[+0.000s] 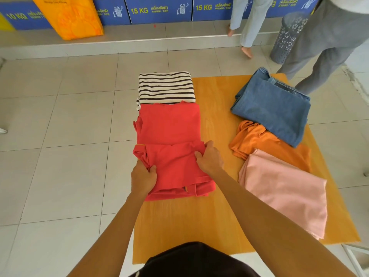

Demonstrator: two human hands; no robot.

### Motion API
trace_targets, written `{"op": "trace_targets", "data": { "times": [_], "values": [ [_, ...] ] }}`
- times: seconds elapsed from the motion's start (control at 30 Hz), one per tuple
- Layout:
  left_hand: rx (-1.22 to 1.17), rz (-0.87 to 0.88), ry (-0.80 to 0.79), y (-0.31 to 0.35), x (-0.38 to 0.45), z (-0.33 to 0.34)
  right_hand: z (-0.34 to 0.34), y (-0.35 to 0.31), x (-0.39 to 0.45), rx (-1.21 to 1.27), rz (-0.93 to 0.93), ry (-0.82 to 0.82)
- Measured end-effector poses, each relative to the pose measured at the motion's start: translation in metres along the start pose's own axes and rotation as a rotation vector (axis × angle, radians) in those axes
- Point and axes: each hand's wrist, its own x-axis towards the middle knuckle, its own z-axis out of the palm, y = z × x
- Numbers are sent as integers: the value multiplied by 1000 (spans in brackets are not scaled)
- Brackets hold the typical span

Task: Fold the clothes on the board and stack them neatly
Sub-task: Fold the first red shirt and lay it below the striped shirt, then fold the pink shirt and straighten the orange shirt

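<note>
A red shirt [171, 126] lies lengthwise along the left side of the wooden board [215, 108], its near part folded over. My left hand [142, 177] grips the left edge of that folded part. My right hand [208, 156] pinches its right edge, fingers curled into the cloth. A folded black-and-white striped shirt [166, 87] sits just beyond the red one at the board's far left. On the right lie folded blue jeans [275, 108], a crumpled orange garment [259, 140] and a pink garment [285, 190], each overlapping its neighbour.
The board stands over a pale tiled floor [60, 136]. Two people's legs [323, 56] stand just past its far right corner, beside a grey perforated bin [287, 39]. An orange bag [69, 17] leans on blue washer panels [159, 10] on a raised step.
</note>
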Motion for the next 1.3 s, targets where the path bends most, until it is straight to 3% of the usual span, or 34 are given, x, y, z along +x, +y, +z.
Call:
{"op": "trace_targets", "data": {
  "times": [0.33, 0.5, 0.73, 0.93, 1.2, 1.3],
  "values": [
    [86, -17, 41, 10, -34, -8, -13, 25, -38, -33, 16, -30],
    [134, 104, 108, 33, -62, -4, -21, 39, -63, 65, 19, 56],
    [82, 329, -89, 73, -105, 37, -37, 59, -97, 198, -52, 168],
    [133, 443, -288, 90, -135, 76, -63, 101, -113, 276, -4, 230],
    [188, 413, -465, 131, -149, 141, -123, 182, -119, 313, 118, 299],
    [187, 399, -444, 151, -151, 168, -152, 219, -116, 317, 191, 332]
  ]
}}
